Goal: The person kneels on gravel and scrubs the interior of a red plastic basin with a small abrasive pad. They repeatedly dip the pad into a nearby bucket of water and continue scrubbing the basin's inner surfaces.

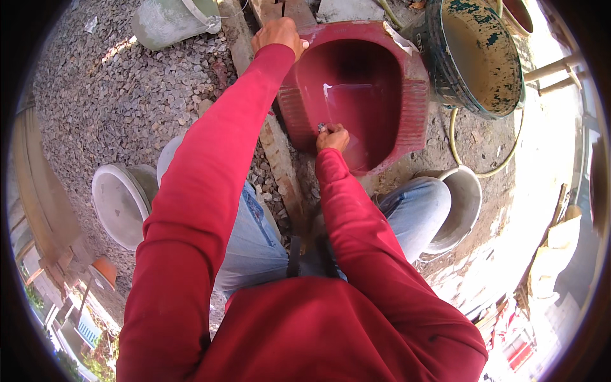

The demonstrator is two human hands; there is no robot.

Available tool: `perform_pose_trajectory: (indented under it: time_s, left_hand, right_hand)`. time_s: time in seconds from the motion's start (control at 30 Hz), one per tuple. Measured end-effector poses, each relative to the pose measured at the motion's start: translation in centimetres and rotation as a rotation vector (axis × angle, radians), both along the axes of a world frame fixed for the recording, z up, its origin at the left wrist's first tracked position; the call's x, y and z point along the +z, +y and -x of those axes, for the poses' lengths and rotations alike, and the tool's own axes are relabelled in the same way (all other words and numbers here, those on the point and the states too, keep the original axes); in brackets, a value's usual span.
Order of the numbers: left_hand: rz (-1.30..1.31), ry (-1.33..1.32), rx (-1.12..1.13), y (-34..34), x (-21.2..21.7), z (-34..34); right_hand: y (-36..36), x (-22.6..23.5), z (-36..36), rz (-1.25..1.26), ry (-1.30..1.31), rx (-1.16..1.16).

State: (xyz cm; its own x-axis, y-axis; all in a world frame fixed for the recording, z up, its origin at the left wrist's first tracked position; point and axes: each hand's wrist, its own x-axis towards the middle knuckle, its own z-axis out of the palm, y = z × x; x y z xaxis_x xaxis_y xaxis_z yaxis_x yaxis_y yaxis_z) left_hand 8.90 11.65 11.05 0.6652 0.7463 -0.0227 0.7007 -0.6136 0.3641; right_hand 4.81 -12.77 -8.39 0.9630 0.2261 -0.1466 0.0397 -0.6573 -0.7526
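Observation:
A dark red squat toilet pan (414, 124) with ridged footrests lies in front of me, its bowl facing up. My left hand (279, 38) grips its far left rim, with the fingers bent over the edge. Over the lower part of the glossy, wet-looking bowl, my right hand (333, 137) is closed, pinching a small greyish piece (321, 128) near the bowl's inner wall. The kind of that piece is too small to make out. A pale chipped patch (399, 39) shows at the pan's far right corner.
A dark bucket (439, 70) of murky water stands right of the pan, beside a yellowish hose (454, 137). Pale buckets (121, 204) sit by both knees, and another bucket (168, 25) lies far left on gravel (114, 108). A wooden beam (280, 156) runs along the pan's left.

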Motion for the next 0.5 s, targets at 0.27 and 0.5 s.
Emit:
perform_pose_trajectory:
  time_s: [0.27, 0.5]
  left_hand:
    - [-0.034, 0.090, -0.021, 1.4, -1.4, -0.3]
    - [-0.002, -0.054, 0.013, -0.9, 1.9, 0.1]
  right_hand:
    - [-2.1, -3.9, -0.9, 0.146, -0.010, -0.054]
    - [0.7, -2.4, -2.1, -0.053, 0.018, -0.045]
